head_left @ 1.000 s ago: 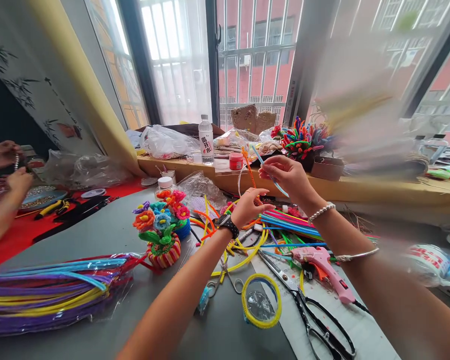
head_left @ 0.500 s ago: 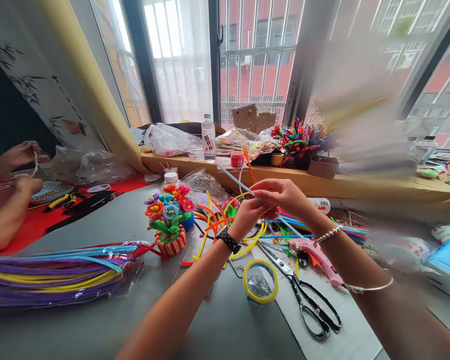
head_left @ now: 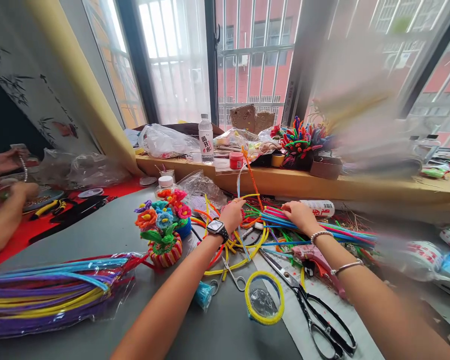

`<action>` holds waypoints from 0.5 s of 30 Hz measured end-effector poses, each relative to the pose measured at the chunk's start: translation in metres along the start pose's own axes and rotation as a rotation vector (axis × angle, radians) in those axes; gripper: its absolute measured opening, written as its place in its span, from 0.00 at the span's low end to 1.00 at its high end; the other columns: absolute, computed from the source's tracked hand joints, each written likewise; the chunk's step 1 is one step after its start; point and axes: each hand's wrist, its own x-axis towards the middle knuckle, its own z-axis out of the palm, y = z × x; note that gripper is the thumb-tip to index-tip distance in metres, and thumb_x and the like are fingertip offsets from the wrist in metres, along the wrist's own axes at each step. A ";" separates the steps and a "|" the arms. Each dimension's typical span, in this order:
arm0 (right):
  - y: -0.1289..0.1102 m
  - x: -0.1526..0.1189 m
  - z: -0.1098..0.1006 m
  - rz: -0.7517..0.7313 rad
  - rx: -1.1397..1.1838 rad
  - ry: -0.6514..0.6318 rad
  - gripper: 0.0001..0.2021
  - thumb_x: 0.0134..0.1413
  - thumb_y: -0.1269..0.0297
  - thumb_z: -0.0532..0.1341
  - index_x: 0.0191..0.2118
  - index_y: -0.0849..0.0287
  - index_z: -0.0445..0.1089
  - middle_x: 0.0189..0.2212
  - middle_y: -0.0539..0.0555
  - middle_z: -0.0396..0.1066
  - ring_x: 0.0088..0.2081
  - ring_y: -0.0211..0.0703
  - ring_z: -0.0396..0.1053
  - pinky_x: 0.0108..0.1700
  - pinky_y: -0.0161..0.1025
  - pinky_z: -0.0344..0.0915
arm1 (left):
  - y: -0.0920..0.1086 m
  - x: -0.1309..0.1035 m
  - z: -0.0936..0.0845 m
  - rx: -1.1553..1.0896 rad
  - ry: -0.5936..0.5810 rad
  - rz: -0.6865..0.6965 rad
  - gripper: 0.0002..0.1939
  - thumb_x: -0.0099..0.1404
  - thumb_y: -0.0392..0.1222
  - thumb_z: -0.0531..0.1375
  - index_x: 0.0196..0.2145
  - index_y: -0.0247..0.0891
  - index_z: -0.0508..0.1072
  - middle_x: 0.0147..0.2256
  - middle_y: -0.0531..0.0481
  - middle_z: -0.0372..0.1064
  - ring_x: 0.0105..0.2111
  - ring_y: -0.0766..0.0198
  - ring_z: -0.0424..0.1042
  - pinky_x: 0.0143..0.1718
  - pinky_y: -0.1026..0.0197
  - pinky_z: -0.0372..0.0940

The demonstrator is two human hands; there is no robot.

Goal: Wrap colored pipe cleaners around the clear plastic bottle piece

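Note:
My left hand (head_left: 232,216), with a watch on its wrist, is closed around a light blue pipe cleaner (head_left: 243,243) that runs upright past the fingers. To the right, my right hand (head_left: 300,216) pinches at the near end of a bundle of blue and pink pipe cleaners (head_left: 333,231); its fingertips are partly hidden. Loose yellow pipe cleaners (head_left: 263,245) and orange ones lie tangled between and below the hands. Left of my left hand stands a pot of pipe-cleaner flowers (head_left: 165,250).
Large black-handled scissors (head_left: 308,299), small scissors (head_left: 232,275), a yellow-rimmed tape roll (head_left: 281,300) and a pink glue gun (head_left: 317,262) lie nearby. A bagged pipe-cleaner bundle (head_left: 45,295) is at left. A water bottle (head_left: 206,140) stands on the sill. Another person's hands (head_left: 22,190) hold beads.
My hands have parted. My right hand has let go of the light blue pipe cleaner and moved right and down to the bundle; my left hand keeps the pipe cleaner, now turned more upright.

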 end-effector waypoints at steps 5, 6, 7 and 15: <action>-0.001 0.007 0.007 0.027 -0.173 -0.040 0.17 0.56 0.58 0.51 0.47 0.63 0.60 0.44 0.56 0.61 0.43 0.37 0.62 0.45 0.41 0.63 | 0.008 0.000 0.009 0.284 -0.062 0.087 0.17 0.57 0.28 0.48 0.42 0.31 0.70 0.47 0.37 0.65 0.47 0.54 0.63 0.47 0.48 0.60; -0.002 0.008 0.008 0.020 -0.201 -0.045 0.17 0.56 0.58 0.51 0.47 0.64 0.60 0.44 0.56 0.61 0.43 0.37 0.62 0.45 0.42 0.63 | 0.012 0.000 0.013 0.317 -0.085 0.124 0.16 0.58 0.29 0.48 0.42 0.31 0.69 0.47 0.37 0.65 0.47 0.54 0.63 0.47 0.48 0.60; -0.004 0.007 0.008 0.011 -0.227 -0.048 0.17 0.56 0.58 0.51 0.47 0.64 0.60 0.44 0.56 0.61 0.43 0.37 0.62 0.45 0.42 0.63 | 0.016 0.001 0.020 0.338 -0.124 0.178 0.16 0.59 0.30 0.49 0.43 0.32 0.69 0.45 0.39 0.66 0.46 0.55 0.63 0.47 0.50 0.60; -0.006 0.002 0.007 -0.014 -0.312 -0.032 0.18 0.56 0.58 0.52 0.47 0.65 0.60 0.43 0.56 0.61 0.43 0.37 0.62 0.45 0.42 0.63 | 0.029 0.007 0.070 0.433 -0.294 0.386 0.16 0.62 0.43 0.53 0.47 0.35 0.64 0.46 0.44 0.63 0.43 0.60 0.66 0.42 0.51 0.63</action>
